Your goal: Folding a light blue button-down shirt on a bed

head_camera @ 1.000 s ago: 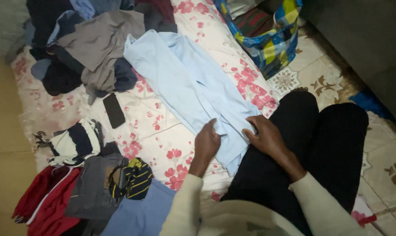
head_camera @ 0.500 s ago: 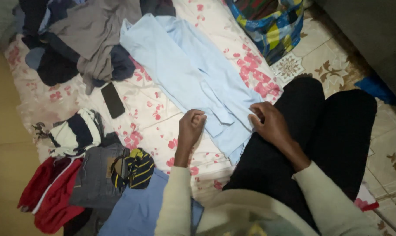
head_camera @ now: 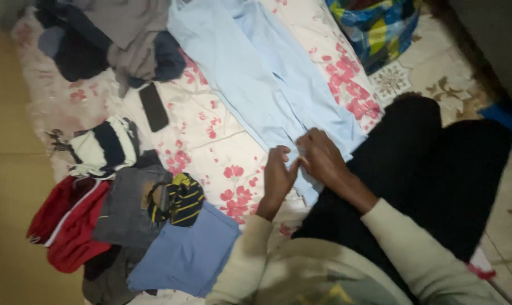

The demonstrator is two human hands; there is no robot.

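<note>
A light blue shirt (head_camera: 261, 73) lies spread lengthwise on a white sheet with pink flowers (head_camera: 210, 141). My left hand (head_camera: 278, 175) and my right hand (head_camera: 322, 155) meet at the shirt's near end, fingers pinching its blue cloth. Both wrists come out of cream sleeves. My legs in black trousers (head_camera: 431, 169) lie to the right of the shirt.
A black phone (head_camera: 153, 107) lies on the sheet. Folded clothes sit at the left: a striped piece (head_camera: 100, 147), a red one (head_camera: 69, 223), grey jeans (head_camera: 126, 209), a blue garment (head_camera: 185, 251). A heap of dark clothes (head_camera: 109, 39) is at the top, a checked bag (head_camera: 374, 28) top right.
My hands have come together at the shirt's near end; the right hand moved left off its edge toward the left hand. The view has shifted closer.
</note>
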